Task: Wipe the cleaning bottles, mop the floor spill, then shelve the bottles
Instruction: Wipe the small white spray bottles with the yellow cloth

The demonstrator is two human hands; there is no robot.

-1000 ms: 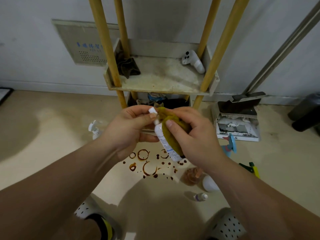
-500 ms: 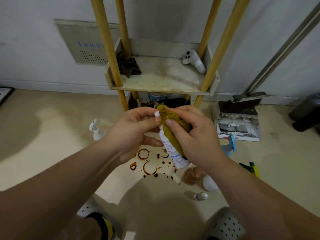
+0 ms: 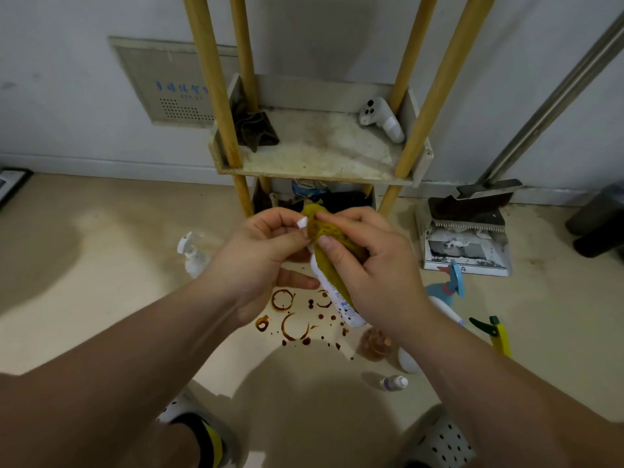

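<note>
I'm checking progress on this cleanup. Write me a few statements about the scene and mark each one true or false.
1. The right hand presses a yellow cloth against the white bottle. True.
2. The brown spill has been mopped up. False: rings and drops stain the floor.
3. A dark rag lies on the shelf. True.
4. The blue spray bottle stands on the shelf. False: it is on the floor near the dustpan.
5. The left hand pinches the white bottle by its cap. True.
</note>
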